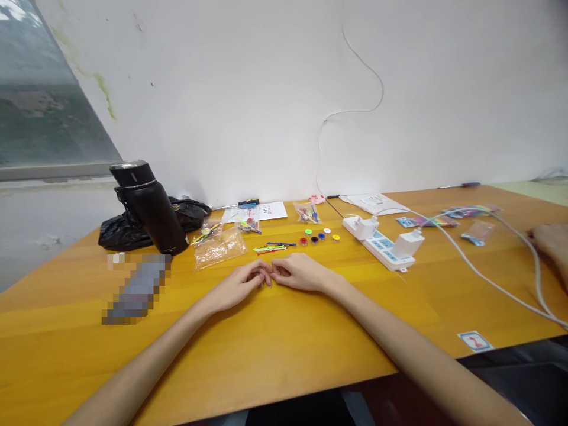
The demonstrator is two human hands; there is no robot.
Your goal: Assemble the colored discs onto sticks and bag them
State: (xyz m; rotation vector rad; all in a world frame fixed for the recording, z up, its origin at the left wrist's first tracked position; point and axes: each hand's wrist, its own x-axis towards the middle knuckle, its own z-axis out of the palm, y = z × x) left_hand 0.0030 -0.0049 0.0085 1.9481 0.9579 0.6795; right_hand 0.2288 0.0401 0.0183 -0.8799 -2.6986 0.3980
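My left hand and my right hand rest on the wooden table. Their loosely bent fingertips meet in the middle, with small gaps between the fingers and nothing visible in either hand. Just beyond them lie several thin coloured plastic strips: green, white, red and blue. To the right of the strips, small round coloured discs are set out in loose rows. A clear plastic bag lies flat beyond my left hand.
A black bottle stands at left before a black plastic bag. A blurred-out flat object lies nearer. Rightward are a white power strip with chargers, a white cable, colourful packets and another person's hand.
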